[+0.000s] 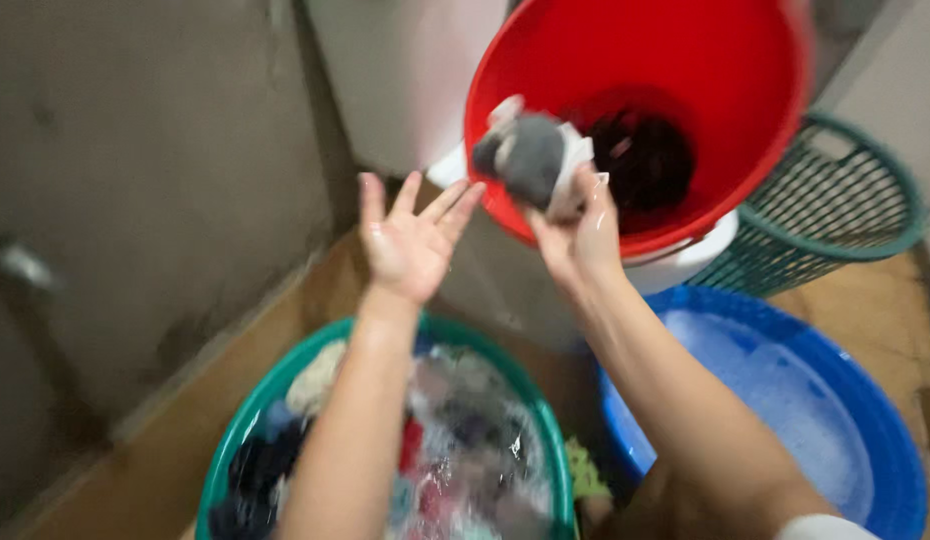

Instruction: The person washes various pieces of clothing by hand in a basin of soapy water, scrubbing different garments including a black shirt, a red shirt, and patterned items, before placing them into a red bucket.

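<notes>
No packages, labels, signs or screens anywhere in view.

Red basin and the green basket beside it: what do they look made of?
Red basin: apparently moulded plastic, smooth with a slight gloss and even colour. Green basket: probably plastic too, its wall an open lattice under a solid rim. Motion blur leaves finer texture unclear.

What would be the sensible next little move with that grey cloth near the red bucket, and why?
Probably let go of it: the right hand holds the wet grey cloth at the red bucket rim, where dark laundry already lies. The left hand is open and empty.
</notes>
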